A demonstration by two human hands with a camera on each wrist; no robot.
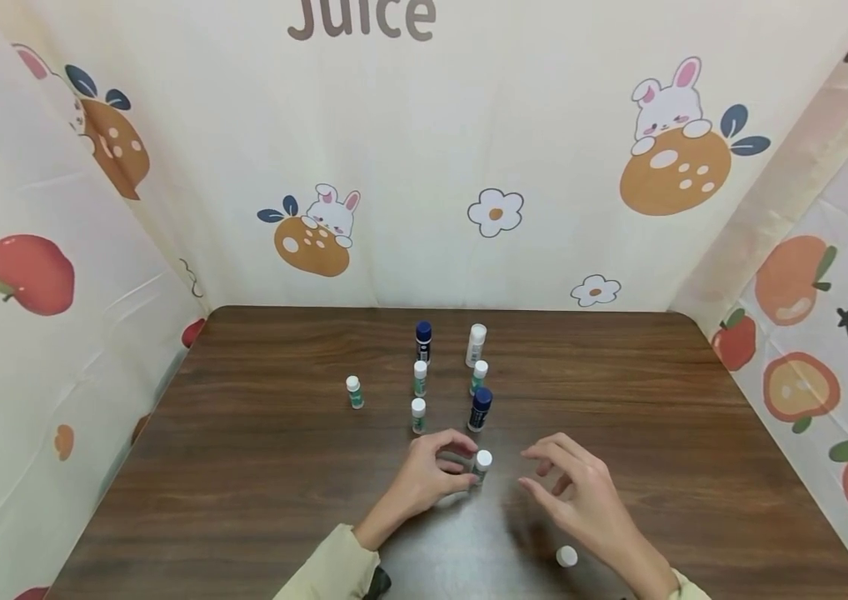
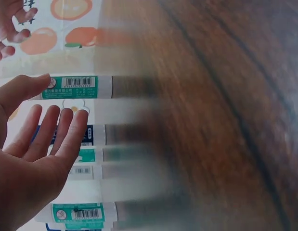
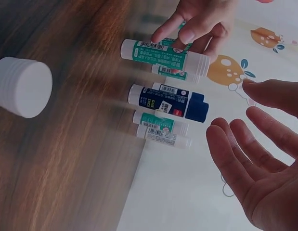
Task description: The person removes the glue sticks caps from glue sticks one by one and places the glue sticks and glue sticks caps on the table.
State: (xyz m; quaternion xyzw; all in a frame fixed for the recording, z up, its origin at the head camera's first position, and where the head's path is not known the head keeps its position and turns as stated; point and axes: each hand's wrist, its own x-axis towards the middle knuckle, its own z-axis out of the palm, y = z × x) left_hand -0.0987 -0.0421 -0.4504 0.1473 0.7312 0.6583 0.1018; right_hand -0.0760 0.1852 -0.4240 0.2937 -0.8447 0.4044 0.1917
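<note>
A green glue stick [image 1: 482, 463] stands just beside the left hand [image 1: 426, 475], thumb and fingers parted, its flat base apparently needing no grip. Opposite, the right hand [image 1: 581, 496] gapes, holding nothing.

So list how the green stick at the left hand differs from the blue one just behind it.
Cap: the green stick has a white one, the blue stick a dark blue one.
Label: the green stick's is green, the blue stick's dark blue.
Place: the green stick is right beside the left hand; the blue stick is farther from the person.
Shared: both stand upright, capped, with white bases.
</note>
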